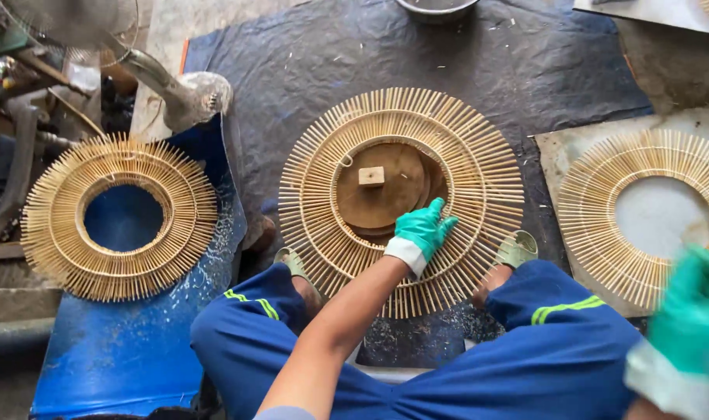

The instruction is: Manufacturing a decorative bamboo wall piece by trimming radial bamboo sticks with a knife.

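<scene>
A round sunburst frame of thin bamboo sticks lies on a dark tarp between my knees. A round wooden disc with a small wooden block sits in its centre opening. My left hand, in a green glove, rests flat with fingers apart on the frame's inner ring, at its lower right. My right hand, also green-gloved, is raised at the right edge near the camera, blurred; nothing shows in it.
A second bamboo sunburst frame lies at the left on a blue sheet. A third frame lies at the right on a grey board. A metal pipe stand is at the upper left. My sandalled feet flank the middle frame.
</scene>
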